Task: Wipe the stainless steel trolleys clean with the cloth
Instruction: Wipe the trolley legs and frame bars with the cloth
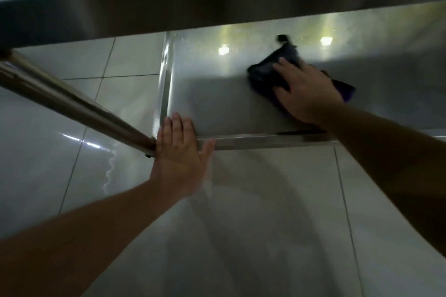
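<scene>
The stainless steel trolley's lower shelf lies below me, under the edge of its upper shelf. A dark purple cloth lies crumpled on the lower shelf. My right hand presses flat on the cloth, fingers spread over it, part of the cloth hidden beneath the palm. My left hand rests open on the shelf's front left corner, fingers on the steel, thumb along the front rim, beside the trolley leg.
The round steel leg runs diagonally from the upper left down to the shelf corner. Glossy pale floor tiles surround the trolley at the left and front. Ceiling lights reflect on the shelf's far part.
</scene>
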### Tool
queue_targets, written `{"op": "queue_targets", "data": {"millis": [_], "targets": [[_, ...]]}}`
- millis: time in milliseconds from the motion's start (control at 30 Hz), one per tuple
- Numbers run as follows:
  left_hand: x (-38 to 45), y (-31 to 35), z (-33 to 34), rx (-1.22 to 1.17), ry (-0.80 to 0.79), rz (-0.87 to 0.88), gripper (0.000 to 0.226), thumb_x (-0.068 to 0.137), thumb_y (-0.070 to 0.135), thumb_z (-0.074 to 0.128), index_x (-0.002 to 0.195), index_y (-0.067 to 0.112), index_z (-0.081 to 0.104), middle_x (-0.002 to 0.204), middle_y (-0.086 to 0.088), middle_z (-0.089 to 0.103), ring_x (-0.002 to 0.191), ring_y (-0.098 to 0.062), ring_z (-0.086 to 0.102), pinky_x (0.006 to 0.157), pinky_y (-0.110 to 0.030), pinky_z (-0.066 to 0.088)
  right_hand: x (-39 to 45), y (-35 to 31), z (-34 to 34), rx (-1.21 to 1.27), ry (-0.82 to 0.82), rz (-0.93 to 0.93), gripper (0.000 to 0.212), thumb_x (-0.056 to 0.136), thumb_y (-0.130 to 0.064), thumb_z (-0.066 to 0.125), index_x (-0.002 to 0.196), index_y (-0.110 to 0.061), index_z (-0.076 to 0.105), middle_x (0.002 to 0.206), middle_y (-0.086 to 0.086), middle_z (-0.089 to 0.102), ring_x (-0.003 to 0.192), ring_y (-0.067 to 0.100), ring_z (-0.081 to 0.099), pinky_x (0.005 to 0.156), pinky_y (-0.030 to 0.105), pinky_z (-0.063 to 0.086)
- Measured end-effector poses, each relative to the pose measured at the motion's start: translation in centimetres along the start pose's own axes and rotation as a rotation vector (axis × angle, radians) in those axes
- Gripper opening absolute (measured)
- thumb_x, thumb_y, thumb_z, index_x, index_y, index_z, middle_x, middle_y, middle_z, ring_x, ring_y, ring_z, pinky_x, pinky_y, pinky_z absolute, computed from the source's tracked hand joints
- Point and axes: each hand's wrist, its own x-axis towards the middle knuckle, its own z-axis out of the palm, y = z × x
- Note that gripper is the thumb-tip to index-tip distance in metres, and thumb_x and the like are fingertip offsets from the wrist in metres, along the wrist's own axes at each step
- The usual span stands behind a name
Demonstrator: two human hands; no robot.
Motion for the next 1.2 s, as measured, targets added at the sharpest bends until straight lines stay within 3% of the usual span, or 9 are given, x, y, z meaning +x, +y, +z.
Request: {"op": "queue_targets", "data": {"millis": [100,200,267,367,500,633,733,1033,1200], "targets": [[0.0,0.3,0.0,-0.027,0.001,-0.012,0.097,0.095,0.068,-0.001,0.167,0.004,0.008,0.175,-0.022,0.003,0.162,-0.036,0.0,0.131,-0.048,0.0,-2.4,4.6,-1.3,0.038,0.066,0.317,0.066,0.103,-0.054,0.032,0.163,-0.028,0.024,0.173,-0.002,0.018,0.158,0.034,0.015,0.126,0.055,0.017],[0.3,0.6,0.0,-0.045,0.0,-0.051,0.095,0.098,0.068,0.0,0.167,0.004,0.01,0.175,-0.023,0.005,0.162,-0.037,0.002,0.131,-0.049,0.001,-2.8,2.8,-1.0,0.096,0.042,0.488,0.067,0.106,-0.05,0.03,0.166,-0.025,0.015,0.175,-0.004,0.007,0.16,0.034,0.0,0.128,0.051,0.005],[0.4,0.7,-0.2,-0.041,-0.003,-0.063,0.093,0.1,0.068,-0.001,0.167,0.004,0.01,0.174,-0.023,0.005,0.162,-0.037,0.002,0.131,-0.05,0.002,-2.9,-0.4,-0.5,0.122,-0.009,0.394,0.068,0.106,-0.05,0.032,0.166,-0.024,0.014,0.175,-0.003,0.005,0.159,0.036,-0.002,0.128,0.05,0.004],[0.6,0.7,-0.5,-0.03,-0.031,-0.065,0.087,0.104,0.063,0.015,0.167,0.004,0.007,0.175,-0.023,0.003,0.162,-0.038,0.001,0.13,-0.05,0.001,-4.4,-4.6,0.9,0.051,-0.136,0.029,0.075,0.102,-0.064,0.029,0.166,-0.028,0.015,0.175,-0.006,0.005,0.16,0.032,-0.003,0.127,0.048,0.004],[0.7,0.8,-1.2,-0.01,-0.104,-0.073,0.084,0.107,0.062,0.02,0.168,0.005,0.003,0.175,-0.02,0.0,0.162,-0.035,-0.002,0.13,-0.049,0.0,-6.1,-2.8,0.3,-0.031,-0.225,-0.221,0.085,0.097,-0.079,0.022,0.167,-0.033,0.009,0.174,-0.012,0.001,0.161,0.023,-0.006,0.127,0.044,0.002],[0.9,1.5,-2.1,-0.032,-0.103,-0.097,0.079,0.109,0.057,0.027,0.164,0.002,0.015,0.172,-0.024,0.011,0.16,-0.041,0.008,0.129,-0.054,0.009,-8.1,3.3,-1.1,-0.079,-0.172,-0.173,0.095,0.087,-0.091,0.013,0.165,-0.038,0.006,0.173,-0.016,0.001,0.16,0.017,-0.006,0.125,0.041,0.002],[1.1,3.3,-2.8,0.017,-0.089,-0.035,0.068,0.112,0.047,0.025,0.166,0.005,0.018,0.173,-0.025,0.007,0.16,-0.044,0.003,0.129,-0.057,0.008,-9.5,7.7,-2.3,-0.13,-0.149,-0.099,0.102,0.081,-0.097,0.009,0.165,-0.039,0.005,0.172,-0.018,0.001,0.16,0.015,-0.004,0.125,0.043,0.006],[0.3,16.0,-4.3,-0.23,-0.033,0.167,0.067,0.112,0.051,0.03,0.169,0.018,0.016,0.178,-0.005,0.005,0.163,-0.023,0.005,0.13,-0.037,0.007,-14.8,16.9,-5.3,-0.109,-0.022,0.167,0.085,0.094,-0.08,0.01,0.164,-0.032,0.019,0.172,-0.01,0.017,0.159,0.022,0.012,0.124,0.051,0.02],[-1.4,19.7,-3.8,-0.228,0.005,0.397,0.067,0.111,0.049,0.032,0.169,0.019,0.015,0.178,-0.003,0.006,0.163,-0.021,0.003,0.13,-0.034,0.004,-17.0,18.9,-5.9,-0.23,-0.03,0.128,0.102,0.086,-0.091,0.025,0.164,-0.025,0.018,0.172,-0.003,0.021,0.158,0.029,0.019,0.123,0.054,0.024]]}}
